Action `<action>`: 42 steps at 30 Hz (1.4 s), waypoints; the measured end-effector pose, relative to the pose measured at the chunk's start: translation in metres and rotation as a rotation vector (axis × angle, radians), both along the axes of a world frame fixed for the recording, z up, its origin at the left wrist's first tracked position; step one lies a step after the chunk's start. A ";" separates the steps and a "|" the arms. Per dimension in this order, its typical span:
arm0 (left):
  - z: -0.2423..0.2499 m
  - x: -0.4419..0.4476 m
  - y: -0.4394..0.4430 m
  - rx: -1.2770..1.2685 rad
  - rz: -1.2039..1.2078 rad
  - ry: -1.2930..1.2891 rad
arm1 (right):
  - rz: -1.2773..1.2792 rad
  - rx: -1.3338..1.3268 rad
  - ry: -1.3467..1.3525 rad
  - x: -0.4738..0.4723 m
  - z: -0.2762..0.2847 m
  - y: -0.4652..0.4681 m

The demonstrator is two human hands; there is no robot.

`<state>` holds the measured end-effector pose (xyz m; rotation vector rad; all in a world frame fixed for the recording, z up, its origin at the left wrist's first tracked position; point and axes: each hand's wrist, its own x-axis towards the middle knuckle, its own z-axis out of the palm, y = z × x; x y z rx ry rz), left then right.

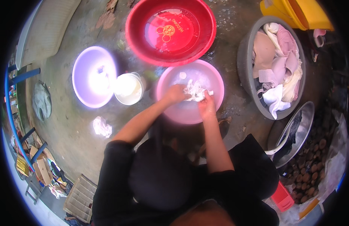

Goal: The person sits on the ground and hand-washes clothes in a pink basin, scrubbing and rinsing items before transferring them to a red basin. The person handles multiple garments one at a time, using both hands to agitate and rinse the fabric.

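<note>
Over the pink plastic basin [191, 116], a wet bunched white cloth [195, 87] is stretched between my two hands. My left hand [175, 93] grips its left side, fingers curled, with the back of the hand upward. At its right end, my right hand [207, 106] pinches the cloth between thumb and fingers, palm partly turned up. Cloudy water shows in the basin below. A small pale round spot [183, 75] appears near the basin's far left side; whether it is an object or part of the basin I cannot tell.
A large red basin [131, 42] with water stands beyond. To the right are a grey tub [242, 63] of clothes and a tilted metal bowl [309, 113]. At left are a purple basin [77, 72], a white bucket [134, 99] and a crumpled white bag or cloth [102, 127].
</note>
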<state>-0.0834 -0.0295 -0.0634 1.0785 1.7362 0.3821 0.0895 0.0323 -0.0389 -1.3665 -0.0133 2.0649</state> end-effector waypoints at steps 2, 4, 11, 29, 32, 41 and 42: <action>-0.001 0.000 -0.011 -0.004 0.269 -0.077 | 0.101 0.209 -0.145 0.008 0.013 0.001; 0.000 -0.006 -0.018 0.024 0.423 -0.064 | 0.187 0.351 -0.374 0.015 0.030 0.005; 0.022 -0.020 0.005 0.211 -0.009 0.432 | 0.533 0.283 -0.553 0.014 0.047 0.001; 0.013 0.005 -0.007 0.089 0.333 0.309 | 0.268 0.113 0.031 0.019 0.006 0.022; 0.012 0.013 -0.012 0.193 0.088 0.491 | 0.093 0.107 0.181 0.024 0.023 0.022; -0.001 0.016 -0.003 0.167 -0.041 0.479 | -0.063 0.158 0.284 0.016 0.075 0.029; -0.003 0.015 -0.004 0.113 -0.089 0.481 | -0.084 0.176 0.310 0.016 0.081 0.030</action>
